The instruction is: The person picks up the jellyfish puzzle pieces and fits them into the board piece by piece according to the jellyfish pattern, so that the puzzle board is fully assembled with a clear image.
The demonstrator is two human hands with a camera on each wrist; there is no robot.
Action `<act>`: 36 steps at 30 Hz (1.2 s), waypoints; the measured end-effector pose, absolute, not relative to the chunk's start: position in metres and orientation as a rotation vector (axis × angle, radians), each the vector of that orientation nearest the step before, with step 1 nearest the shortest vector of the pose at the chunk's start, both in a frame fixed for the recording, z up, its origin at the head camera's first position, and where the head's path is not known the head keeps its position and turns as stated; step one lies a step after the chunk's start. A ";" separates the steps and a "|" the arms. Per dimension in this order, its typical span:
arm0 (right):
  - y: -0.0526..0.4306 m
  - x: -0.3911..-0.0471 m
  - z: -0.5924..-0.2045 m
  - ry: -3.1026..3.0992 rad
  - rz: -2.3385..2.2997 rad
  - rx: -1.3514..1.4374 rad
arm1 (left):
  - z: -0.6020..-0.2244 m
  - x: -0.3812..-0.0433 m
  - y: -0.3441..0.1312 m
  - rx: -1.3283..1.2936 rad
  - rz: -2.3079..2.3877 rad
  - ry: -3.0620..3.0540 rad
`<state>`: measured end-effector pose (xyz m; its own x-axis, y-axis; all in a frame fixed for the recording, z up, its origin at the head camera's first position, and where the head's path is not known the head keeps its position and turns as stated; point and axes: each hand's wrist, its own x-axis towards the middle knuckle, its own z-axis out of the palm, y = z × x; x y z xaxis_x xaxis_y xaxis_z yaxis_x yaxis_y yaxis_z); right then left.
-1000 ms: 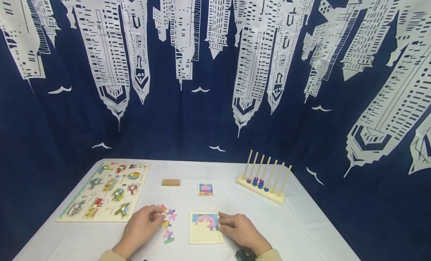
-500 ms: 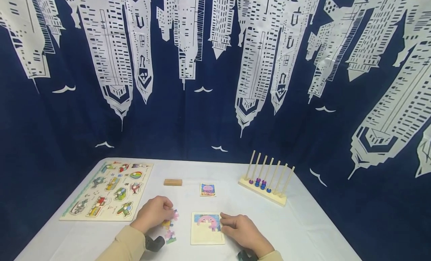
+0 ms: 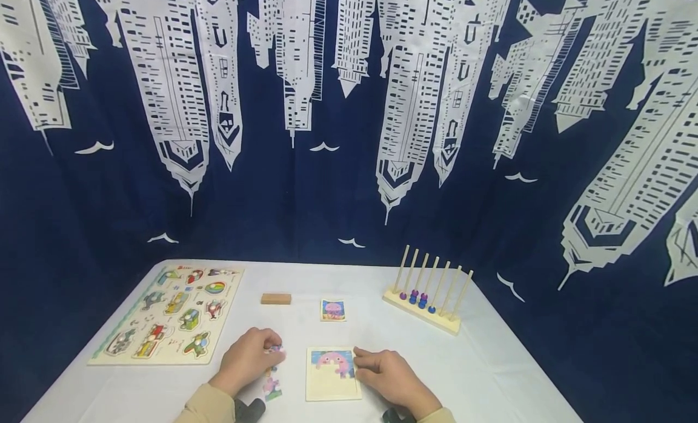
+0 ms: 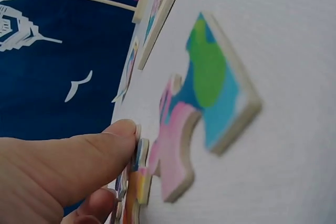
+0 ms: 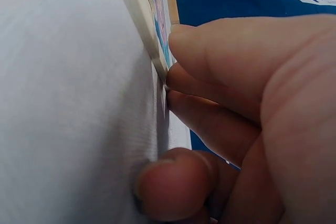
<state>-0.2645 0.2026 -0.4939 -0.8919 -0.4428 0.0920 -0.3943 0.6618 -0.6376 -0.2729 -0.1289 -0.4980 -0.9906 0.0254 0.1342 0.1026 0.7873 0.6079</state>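
Note:
Thumb and fingers of my left hand (image 3: 246, 357) pinch a small jigsaw piece (image 3: 275, 348), mostly covered by the fingers. Other loose pieces lie beside and under that hand. In the left wrist view, a pink, blue and green piece (image 4: 207, 69) lies flat near the thumb (image 4: 100, 156). To the right is a pale puzzle tray (image 3: 332, 391), its upper part filled with a pink-character picture (image 3: 334, 359) and its lower part bare. My right hand (image 3: 389, 377) rests its fingertips against the tray's right edge, fingers loosely extended.
Behind the tray lies a small picture card (image 3: 332, 310), with a wooden block (image 3: 275, 299) to its left. A large knob-puzzle board (image 3: 163, 317) covers the table's left side. A peg stand (image 3: 422, 311) with several beads stands at back right.
My left hand has shifted right and slightly forward over the loose pieces, then taken one between thumb and fingers. The right hand keeps its place at the tray edge.

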 end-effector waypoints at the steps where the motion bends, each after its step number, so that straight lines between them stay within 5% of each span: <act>1: 0.203 -0.264 -0.493 2.800 -1.049 -0.708 | -0.498 -0.273 -0.129 -0.115 -0.975 -2.854; 36: 0.203 -0.264 -0.495 2.822 -1.025 -0.761 | -0.493 -0.253 -0.087 -0.521 -1.340 -2.680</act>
